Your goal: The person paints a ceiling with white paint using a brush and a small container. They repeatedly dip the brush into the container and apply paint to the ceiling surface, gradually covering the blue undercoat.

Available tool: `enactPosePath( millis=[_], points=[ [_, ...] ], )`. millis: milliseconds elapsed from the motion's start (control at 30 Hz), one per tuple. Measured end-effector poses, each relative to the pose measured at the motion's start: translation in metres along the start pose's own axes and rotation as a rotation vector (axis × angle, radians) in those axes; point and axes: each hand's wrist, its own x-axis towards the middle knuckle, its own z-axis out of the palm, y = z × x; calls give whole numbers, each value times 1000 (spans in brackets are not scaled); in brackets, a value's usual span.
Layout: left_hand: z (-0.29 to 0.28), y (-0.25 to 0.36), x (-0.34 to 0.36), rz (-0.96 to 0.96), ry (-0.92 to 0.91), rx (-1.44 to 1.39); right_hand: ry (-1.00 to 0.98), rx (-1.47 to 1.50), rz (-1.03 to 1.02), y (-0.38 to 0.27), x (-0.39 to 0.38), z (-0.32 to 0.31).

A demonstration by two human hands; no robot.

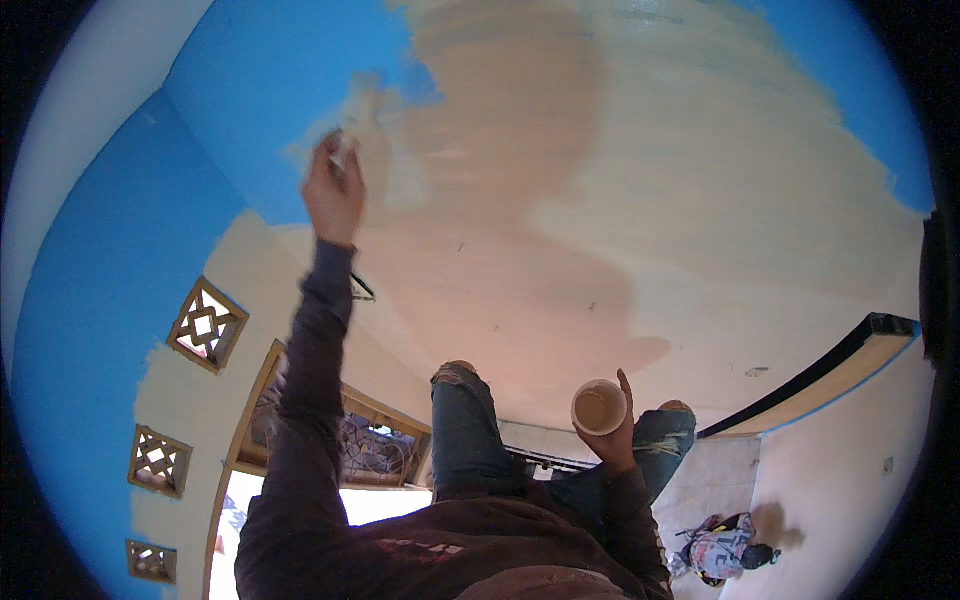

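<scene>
My left hand [335, 195] is raised to the wall with its fingers closed on a pale paintbrush [342, 150], which is blurred and partly hidden by the fingers. It is at the border between the blue paint [270, 110] and the fresh beige paint [500, 130]. My right hand [618, 440] is wrapped around a round pale tub [600, 407], held over my right knee with its open top facing up. Beige paint shows inside the tub.
My knees in torn jeans [465, 430] are high above the floor. At the lower right a person [725, 548] is down by the tiled floor [710, 475]. A dark-edged ledge [815, 375] juts out at right. Patterned vent blocks [207, 325] and a wooden-framed opening [380, 435] line the left wall.
</scene>
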Motion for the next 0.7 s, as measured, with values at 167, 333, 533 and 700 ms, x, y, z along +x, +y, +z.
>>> enactPosePath(
  millis=[167, 333, 533, 700],
  points=[
    [-44, 15, 138, 365, -70, 441, 14, -71, -23, 4, 1, -1],
    [-18, 7, 229, 555, -103, 774, -8, -6, 19, 6, 1, -2],
    [18, 59, 237, 510, -120, 689, -34, -153, -65, 8, 1, -10],
    [49, 78, 249, 655, -95, 587, -39, -280, -108, 10, 2, -12]
  ],
)
